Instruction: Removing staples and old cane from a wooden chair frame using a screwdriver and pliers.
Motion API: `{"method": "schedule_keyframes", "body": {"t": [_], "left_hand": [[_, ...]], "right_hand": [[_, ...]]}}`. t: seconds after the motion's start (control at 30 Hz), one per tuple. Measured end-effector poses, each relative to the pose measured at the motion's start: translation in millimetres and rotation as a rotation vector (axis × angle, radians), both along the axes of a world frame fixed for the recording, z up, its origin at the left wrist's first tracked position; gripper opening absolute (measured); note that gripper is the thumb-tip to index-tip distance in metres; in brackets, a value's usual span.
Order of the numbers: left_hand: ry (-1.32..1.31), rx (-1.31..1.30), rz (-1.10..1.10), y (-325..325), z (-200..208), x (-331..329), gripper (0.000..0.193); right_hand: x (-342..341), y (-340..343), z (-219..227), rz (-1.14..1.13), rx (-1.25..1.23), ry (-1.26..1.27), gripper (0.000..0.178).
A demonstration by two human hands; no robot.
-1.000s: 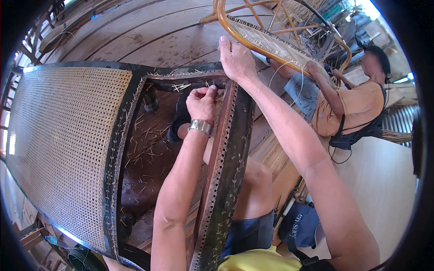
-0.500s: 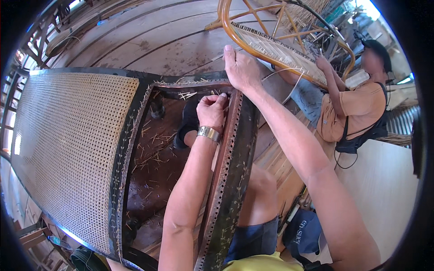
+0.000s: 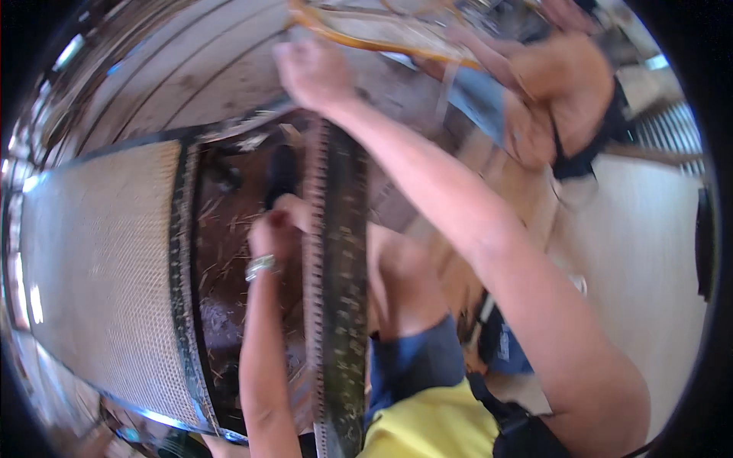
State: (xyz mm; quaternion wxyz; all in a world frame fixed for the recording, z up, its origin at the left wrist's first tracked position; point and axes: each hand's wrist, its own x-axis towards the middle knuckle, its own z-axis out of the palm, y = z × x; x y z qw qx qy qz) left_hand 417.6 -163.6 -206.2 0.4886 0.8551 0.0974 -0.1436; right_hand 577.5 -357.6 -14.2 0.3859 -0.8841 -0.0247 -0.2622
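Note:
A long dark wooden furniture frame lies before me, with a woven cane panel (image 3: 99, 275) on its left part and an open section beside it. Along the open section's right side runs a dark rail (image 3: 343, 267) with a row of small holes. My left hand (image 3: 271, 233), wearing a metal watch (image 3: 260, 266), is inside the opening, left of the rail; its fingers are smeared by motion. Above the rail's far end my right hand (image 3: 314, 75) is raised, blurred, its fingers curled in. Whatever it holds, if anything, does not show.
At the far right a person (image 3: 565, 91) sits by a curved, honey-coloured rattan frame (image 3: 382, 42). Straw-like scraps lie under the opening. A dark blue bag (image 3: 508, 347) rests on the floor right of my leg, near a pale board (image 3: 634, 267).
My left hand has moved down toward me, away from the far corner of the opening. My right hand has lifted off that corner. The whole view has shifted and blurred.

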Motion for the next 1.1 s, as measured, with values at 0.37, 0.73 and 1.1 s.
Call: {"method": "schedule_keyframes", "body": {"t": [0.37, 0.73, 1.1], "left_hand": [[-0.461, 0.053, 0.013, 30, 229, -205, 0.009], [-0.347, -0.091, -0.268, -33, 243, -318, 0.014], [-0.380, 0.155, 0.177, 86, 222, -372, 0.016]], "right_hand": [[-351, 48, 33, 0.531, 0.599, -0.038, 0.013], [-472, -184, -42, -0.342, -0.124, 0.855, 0.027], [-478, -194, -84, -0.177, -0.512, 1.260, 0.033]]}}
